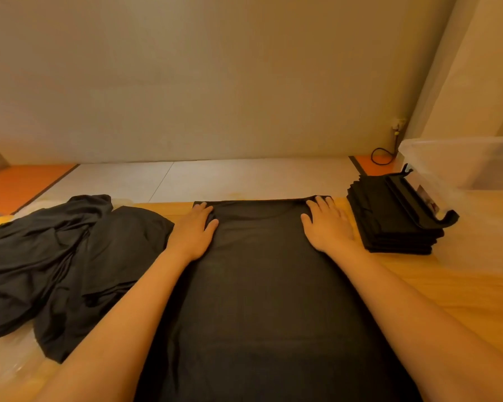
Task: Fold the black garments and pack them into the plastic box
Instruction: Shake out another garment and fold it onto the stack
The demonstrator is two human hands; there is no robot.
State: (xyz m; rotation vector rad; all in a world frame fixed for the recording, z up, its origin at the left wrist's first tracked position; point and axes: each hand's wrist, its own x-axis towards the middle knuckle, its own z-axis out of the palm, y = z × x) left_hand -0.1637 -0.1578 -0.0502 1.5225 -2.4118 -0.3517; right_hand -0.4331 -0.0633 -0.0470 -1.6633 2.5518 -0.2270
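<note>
Fingers (pixel 202 208) of the left hand (pixel 193 227) straight and close together, pressed flat on the far left corner of the spread black garment (pixel 259 285). Those of the right hand (pixel 327 224) likewise straight, a little apart, flat on the far right corner. Nothing gripped or pinched by either hand.

Garment laid out as one long smooth panel down the middle of the wooden surface (pixel 462 300), far edge just short of the surface's far rim, near end out of view below. Seemingly narrowed, sides perhaps turned in, so probably mid-fold: smoothing now, crosswise folds to come.

Just beside the right hand, a neat stack of folded garments (pixel 389 216), several deep, with a black hooked piece across its top; impossible to tell what. Behind and to the right of the stack, close against it, the clear plastic box (pixel 462 163), no lid seen on it. Contents hard to read through the wall, with no black cloth plainly inside.

On the left, a rumpled pile of unfolded garments (pixel 55 256), lying right up against the spread one near the left forearm.

By the look of it, folding well under way, though number of pieces in the pile not readable. Left to do: finish this piece, work through the pile, then move the whole stack into the box. Packing apparently not begun.
</note>
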